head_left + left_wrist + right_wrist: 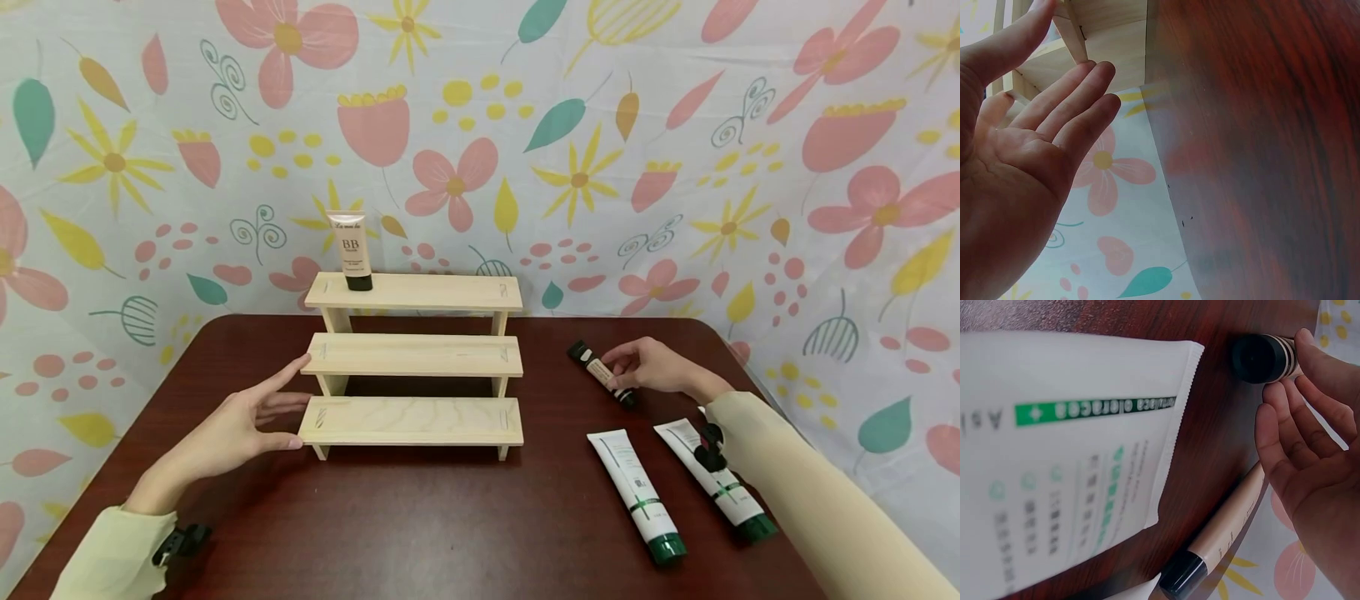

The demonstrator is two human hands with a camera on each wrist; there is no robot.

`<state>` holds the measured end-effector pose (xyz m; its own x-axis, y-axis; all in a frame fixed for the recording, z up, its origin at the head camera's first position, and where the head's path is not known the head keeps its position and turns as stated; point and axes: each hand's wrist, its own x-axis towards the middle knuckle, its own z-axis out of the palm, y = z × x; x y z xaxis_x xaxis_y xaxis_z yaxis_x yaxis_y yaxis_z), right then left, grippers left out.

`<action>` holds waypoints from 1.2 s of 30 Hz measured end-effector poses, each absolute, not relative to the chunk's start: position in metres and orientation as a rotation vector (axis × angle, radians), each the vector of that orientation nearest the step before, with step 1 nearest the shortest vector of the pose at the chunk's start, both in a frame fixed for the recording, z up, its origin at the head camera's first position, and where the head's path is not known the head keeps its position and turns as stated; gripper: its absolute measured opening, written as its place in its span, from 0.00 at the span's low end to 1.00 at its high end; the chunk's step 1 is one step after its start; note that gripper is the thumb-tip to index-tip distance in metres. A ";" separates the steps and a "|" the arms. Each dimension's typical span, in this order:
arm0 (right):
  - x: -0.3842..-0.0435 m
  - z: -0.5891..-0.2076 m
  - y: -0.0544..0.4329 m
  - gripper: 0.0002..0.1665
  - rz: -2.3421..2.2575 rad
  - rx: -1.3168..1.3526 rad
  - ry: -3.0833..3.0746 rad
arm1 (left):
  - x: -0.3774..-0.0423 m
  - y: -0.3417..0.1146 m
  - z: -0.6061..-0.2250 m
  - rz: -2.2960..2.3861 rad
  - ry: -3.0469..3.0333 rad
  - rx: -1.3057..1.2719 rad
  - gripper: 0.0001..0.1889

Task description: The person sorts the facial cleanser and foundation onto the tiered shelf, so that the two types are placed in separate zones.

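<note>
A three-tier wooden display stand (414, 421) stands on the table, and my left hand (232, 427) rests against its left side. The index fingertip touches the middle tier and the thumb lies at the bottom one; the fingers are extended. On the top tier a beige BB cream tube (352, 250) stands upright on its black cap. To the right of the stand, my right hand (656, 367) pinches a small black tube (597, 371) with a beige label, thumb on one side and fingers on the other. Its round black end (1260, 358) faces the right wrist camera.
Two white tubes with green caps, one nearer the middle (637, 496) and one partly under my right forearm (720, 483), lie on the dark table (420, 525). A beige tube with a black cap (1225, 519) lies near them. Behind hangs a floral cloth (465, 108).
</note>
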<state>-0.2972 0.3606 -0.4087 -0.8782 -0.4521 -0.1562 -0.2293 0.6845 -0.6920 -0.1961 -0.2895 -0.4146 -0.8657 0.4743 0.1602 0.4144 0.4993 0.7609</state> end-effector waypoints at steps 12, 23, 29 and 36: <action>-0.297 -0.407 0.355 0.32 -0.959 -0.505 2.583 | -0.195 -0.291 -0.416 1.319 2.665 0.784 0.59; -0.299 -0.413 0.352 0.31 -0.927 -0.496 2.594 | -0.195 -0.291 -0.416 1.303 2.681 0.797 0.58; -0.300 -0.413 0.348 0.29 -0.904 -0.503 2.624 | -0.196 -0.290 -0.416 1.311 2.679 0.801 0.58; -0.295 -0.404 0.339 0.30 -0.922 -0.559 2.667 | -0.197 -0.291 -0.416 1.330 2.664 0.812 0.58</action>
